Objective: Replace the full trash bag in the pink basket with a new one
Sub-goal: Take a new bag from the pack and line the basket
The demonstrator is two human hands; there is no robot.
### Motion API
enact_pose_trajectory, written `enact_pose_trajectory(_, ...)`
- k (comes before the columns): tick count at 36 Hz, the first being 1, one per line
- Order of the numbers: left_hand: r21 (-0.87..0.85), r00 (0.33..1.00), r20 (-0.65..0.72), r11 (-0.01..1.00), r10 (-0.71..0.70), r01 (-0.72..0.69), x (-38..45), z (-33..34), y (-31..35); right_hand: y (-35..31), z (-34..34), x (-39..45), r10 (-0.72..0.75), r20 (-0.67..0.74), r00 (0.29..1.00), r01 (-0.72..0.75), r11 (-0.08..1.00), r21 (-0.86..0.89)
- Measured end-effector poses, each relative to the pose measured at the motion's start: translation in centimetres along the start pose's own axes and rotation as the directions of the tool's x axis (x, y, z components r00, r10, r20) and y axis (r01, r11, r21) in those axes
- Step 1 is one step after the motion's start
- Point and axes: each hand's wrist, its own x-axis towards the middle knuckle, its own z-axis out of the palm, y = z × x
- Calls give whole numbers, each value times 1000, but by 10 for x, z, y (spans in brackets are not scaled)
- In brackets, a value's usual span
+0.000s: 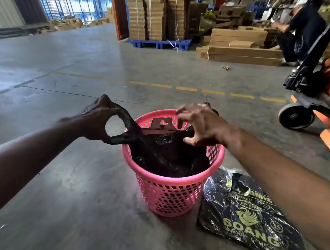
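Head | black bag [163, 154] crumpled (glossy) in pink basket [171, 192] | both hands' fingers pinching it

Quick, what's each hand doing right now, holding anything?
Left hand: closed on a handle of the black bag in the pink basket.
Right hand: fingers spread, pinching the bag's other edge.

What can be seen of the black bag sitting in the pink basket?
The thin, crinkled black plastic trash bag sits inside the pink perforated plastic basket on the concrete floor. Its body fills the basket, glossy and creased. One loop handle is stretched up and leftward over the rim in the left hand. Another handle flap stands at the far rim. The right hand pinches the bag's top edge with thumb and fingers.
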Motion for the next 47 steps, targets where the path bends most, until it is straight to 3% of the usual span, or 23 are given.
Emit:
enact_pose_trajectory(4, 86, 1000, 2, 996, -17, 17, -5, -3, 1, -12, 22, 29, 50, 232, 972, -37, 997, -61)
enact_pose_trajectory(10, 348, 982, 106, 931, -159, 113, -7, -18, 12, -4, 39, 26, 93, 251, 964, -71, 993, -97)
enact_pose_trajectory(15, 425, 973, 97, 893, -209, 150, 2, -27, 32, -1, 31, 9, 56, 104, 993, -63, 996, 61)
enact_pose_trajectory(18, 330, 998, -58, 944, -11, 29, 10, -26, 46, -1, 28, 1, 30, 32, 999, -33, 997, 71)
enact_pose_trajectory(21, 157, 959, -128, 960, 252, -231, 18, -23, 62, -7, 21, -8, 23, 0, 1000, -23, 995, 100)
enact_pose_trajectory(24, 101, 951, -29, 948, 307, -303, 31, -11, 74, -10, 18, -14, -28, -6, 1000, 28, 993, 110)
enact_pose_trajectory(30, 81, 931, 304, 968, 201, -236, 39, 19, 78, -10, 16, -22, -62, 33, 998, 59, 994, 94)
enact_pose_trajectory(36, 163, 936, 342, 977, 77, -140, 29, 14, 74, -6, 13, -23, 2, 203, 979, 22, 993, -116)
enact_pose_trajectory(41, 204, 946, 323, 973, 36, -107, 19, -1, 72, 7, -1, -22, 182, 271, 945, -226, 964, 140)
enact_pose_trajectory(44, 180, 937, 349, 980, 18, -86, 20, -4, 60, 18, -6, -29, 176, 241, 955, -165, 984, -63)
enact_pose_trajectory(47, 127, 892, 451, 990, 3, -67, 16, -12, 60, 17, -18, -42, 248, 280, 928, -198, 961, -194)
